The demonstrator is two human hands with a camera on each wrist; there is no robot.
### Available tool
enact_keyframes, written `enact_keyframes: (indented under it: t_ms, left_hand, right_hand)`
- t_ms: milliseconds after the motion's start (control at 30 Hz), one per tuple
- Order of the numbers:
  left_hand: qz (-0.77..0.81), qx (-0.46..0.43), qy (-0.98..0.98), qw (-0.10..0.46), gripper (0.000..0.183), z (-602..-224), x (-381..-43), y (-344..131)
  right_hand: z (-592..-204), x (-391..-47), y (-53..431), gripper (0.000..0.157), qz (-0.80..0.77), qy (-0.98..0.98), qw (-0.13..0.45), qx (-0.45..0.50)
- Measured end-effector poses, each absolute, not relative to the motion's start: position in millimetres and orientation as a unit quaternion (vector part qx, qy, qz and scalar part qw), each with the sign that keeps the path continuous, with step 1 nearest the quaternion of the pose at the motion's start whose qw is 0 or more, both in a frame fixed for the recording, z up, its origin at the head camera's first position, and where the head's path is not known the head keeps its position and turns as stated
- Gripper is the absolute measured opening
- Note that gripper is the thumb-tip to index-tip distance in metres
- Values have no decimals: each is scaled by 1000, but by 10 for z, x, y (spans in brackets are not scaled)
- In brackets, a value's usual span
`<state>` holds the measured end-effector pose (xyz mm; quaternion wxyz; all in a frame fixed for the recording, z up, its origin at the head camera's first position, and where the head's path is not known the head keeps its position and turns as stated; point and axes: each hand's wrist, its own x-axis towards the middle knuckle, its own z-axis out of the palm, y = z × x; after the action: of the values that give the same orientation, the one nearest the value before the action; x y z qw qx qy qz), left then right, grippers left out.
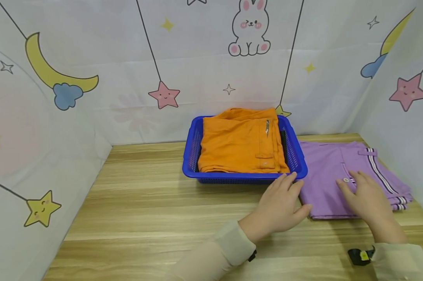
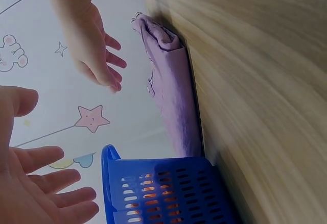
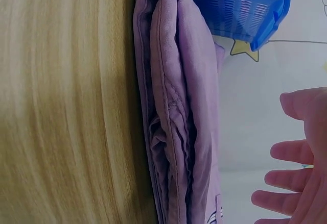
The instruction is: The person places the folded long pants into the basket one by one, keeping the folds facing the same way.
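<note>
Folded purple trousers point(image 1: 323, 183) with striped trim and a white button lie on the table, right of a blue basket point(image 1: 188, 156). Folded orange trousers point(image 1: 236, 144) lie in that basket on top of something dark, mostly hidden. My left hand point(image 1: 279, 201) is near the basket's front right corner, fingers extended and holding nothing. Above the purple trousers is my right hand point(image 1: 369, 197), its fingers spread. The right wrist view shows a gap between the right hand point(image 3: 301, 168) and the layered purple cloth point(image 3: 179, 106).
The wood-grain table point(image 1: 141, 218) extends to the left and front. A white cloth backdrop point(image 1: 127, 78) printed with stars, moons and a rabbit encloses the back and both sides. A small black device point(image 1: 359, 256) sits by the right cuff.
</note>
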<state>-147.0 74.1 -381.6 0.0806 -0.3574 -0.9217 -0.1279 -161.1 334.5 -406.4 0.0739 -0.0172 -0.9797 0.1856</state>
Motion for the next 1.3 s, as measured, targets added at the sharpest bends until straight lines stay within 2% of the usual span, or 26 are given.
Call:
enact_keyframes:
  t_ms: [333,767,1300]
  left_hand:
    - [-144,-358,-922,38,58,-3808,-1430,800]
    - [-134,-367,-920,44,59,-3846,-1408,878]
    - [-182,-349,-919,-15,61,-3917,-1444,931]
  right_hand:
    - [-4067,-1607,3369,71,185,-979,80,-21]
    - [-4078,-1604,3424,73,186,-980,71,-26]
    - [-4091,-1571,3439,73,193,-978,70,-34]
